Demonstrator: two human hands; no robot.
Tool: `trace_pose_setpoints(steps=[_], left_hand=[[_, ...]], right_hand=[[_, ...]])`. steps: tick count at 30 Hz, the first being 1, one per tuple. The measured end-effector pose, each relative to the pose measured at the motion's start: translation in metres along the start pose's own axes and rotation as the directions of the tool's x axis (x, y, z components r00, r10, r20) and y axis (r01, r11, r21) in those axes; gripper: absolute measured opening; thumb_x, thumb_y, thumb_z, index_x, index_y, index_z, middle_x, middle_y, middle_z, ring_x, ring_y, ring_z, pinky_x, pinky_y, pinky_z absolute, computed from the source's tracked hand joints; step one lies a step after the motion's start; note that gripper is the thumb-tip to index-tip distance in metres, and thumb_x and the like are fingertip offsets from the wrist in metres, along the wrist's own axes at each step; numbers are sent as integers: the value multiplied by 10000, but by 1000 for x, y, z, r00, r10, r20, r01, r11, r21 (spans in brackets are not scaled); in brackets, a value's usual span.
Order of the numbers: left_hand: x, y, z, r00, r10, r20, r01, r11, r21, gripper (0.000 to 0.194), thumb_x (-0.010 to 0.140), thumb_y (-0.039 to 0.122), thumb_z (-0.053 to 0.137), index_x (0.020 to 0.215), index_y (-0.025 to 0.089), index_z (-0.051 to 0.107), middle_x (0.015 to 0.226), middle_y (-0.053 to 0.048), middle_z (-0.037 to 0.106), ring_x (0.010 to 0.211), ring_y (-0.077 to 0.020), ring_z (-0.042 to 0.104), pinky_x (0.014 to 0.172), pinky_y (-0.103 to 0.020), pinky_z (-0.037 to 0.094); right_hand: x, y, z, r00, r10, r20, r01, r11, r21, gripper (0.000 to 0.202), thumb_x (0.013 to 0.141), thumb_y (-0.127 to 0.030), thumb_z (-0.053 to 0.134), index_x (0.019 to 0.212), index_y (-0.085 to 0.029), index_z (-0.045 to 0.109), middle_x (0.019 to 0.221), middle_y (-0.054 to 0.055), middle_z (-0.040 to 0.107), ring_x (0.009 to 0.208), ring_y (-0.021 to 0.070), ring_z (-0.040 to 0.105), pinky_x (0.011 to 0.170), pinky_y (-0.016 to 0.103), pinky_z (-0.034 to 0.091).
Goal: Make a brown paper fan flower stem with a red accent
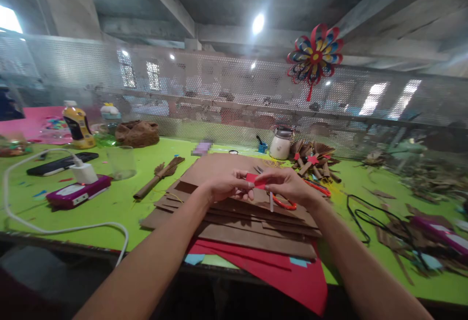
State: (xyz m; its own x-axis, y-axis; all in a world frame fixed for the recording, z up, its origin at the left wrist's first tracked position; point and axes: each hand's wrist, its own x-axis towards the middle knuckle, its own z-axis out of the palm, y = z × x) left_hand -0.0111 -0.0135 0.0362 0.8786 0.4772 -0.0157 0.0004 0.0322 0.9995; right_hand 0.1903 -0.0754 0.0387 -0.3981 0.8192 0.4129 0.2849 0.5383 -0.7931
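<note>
Between both hands is a small piece of red paper [256, 179], held over a stack of brown paper sheets [215, 215]. My left hand [232, 186] pinches its left end, with the thumb towards me. My right hand [287, 182] grips its right end between thumb and fingers. Just beneath the right hand, orange-handled scissors [287, 204] lie on the stack, partly covered by the hand. A thin whitish strip [271, 202] shows beside them. Red sheets [307, 278] stick out from under the brown paper at the table's front edge.
On the green table [91, 232] lie a rolled brown paper piece [157, 179], a purple power strip [78, 193] with a white cable, and a black phone [62, 164]. Behind stand a clear cup [122, 164], a yellow bottle [79, 127] and a white jar [281, 144]. Brown scraps [402, 232] cover the right.
</note>
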Motion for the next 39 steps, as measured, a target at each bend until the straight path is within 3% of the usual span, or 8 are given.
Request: trace_pose_setpoints(steps=[3,12,26,39], left_hand=[[-1,1,1,998,-13,62,12,1000,17,189,750,275,595,865,127,571,705,-65,649,530,-85,547,445,-191,305],[-2,2,8,991,-49,124,40,996,76,196,761,311,583,873,150,583,696,-55,660,564,-97,573,487,-199,352],[0,0,11,995,-24,96,16,996,88,201,760,314,578,839,129,582,711,-66,657,568,-95,580,532,-207,401],[3,-7,7,998,-20,64,13,994,106,204,753,320,568,829,131,577,701,-68,653,592,-118,596,523,-216,393]], right_hand=[[-2,-2,-1,999,25,27,-25,1000,0,173,728,-264,620,860,-183,696,817,44,684,763,150,612,752,311,480],[-2,-1,-5,995,24,95,-26,1000,17,202,717,-317,636,838,-166,697,808,52,676,765,157,608,728,307,475],[6,8,18,972,168,-166,-144,979,147,288,650,-407,683,688,-137,592,579,0,590,540,103,524,550,251,426],[8,9,24,959,176,-221,-159,983,90,241,654,-353,678,663,-143,560,541,-25,554,487,86,499,491,225,393]])
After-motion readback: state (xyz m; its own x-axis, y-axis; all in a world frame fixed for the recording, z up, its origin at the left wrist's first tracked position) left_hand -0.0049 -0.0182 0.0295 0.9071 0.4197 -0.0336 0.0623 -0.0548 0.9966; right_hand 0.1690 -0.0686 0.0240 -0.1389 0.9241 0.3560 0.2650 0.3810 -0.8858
